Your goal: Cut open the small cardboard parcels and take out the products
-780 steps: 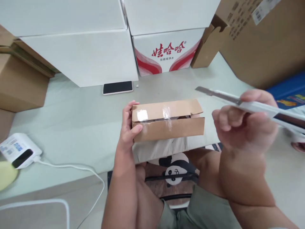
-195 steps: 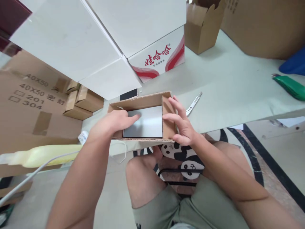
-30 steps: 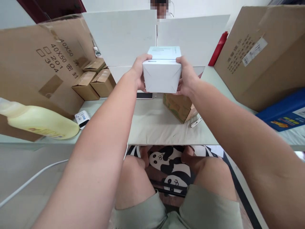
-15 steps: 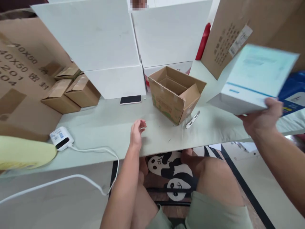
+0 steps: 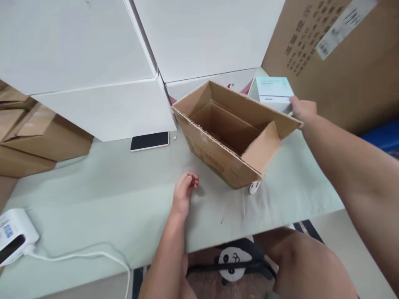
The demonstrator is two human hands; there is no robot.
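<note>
My right hand (image 5: 303,109) grips the near right corner of a white and pale-green box (image 5: 276,88), thumb on its front. It reaches behind the right end of an open cardboard box (image 5: 202,139), whose near corner flap is folded inward. The cardboard box's inside looks bare where I can see it. My left hand (image 5: 184,192) rests on the table's pale-green cover (image 5: 102,195) in front of the cardboard box, fingers curled in and holding nothing. A white utility knife (image 5: 254,187) pokes out from under the near corner of the cardboard box, mostly hidden.
Large white boxes (image 5: 77,45) stand along the back, with a phone (image 5: 149,141) lying before them. Small brown cartons (image 5: 46,133) are stacked at the left. A white device (image 5: 17,234) with a cable sits front left. A big brown carton (image 5: 352,79) stands on the right.
My right hand has carried the white and pale-green box leftward and back, behind the cardboard box. The view has moved closer to the table. My left hand stays near the same place, its fingers more curled.
</note>
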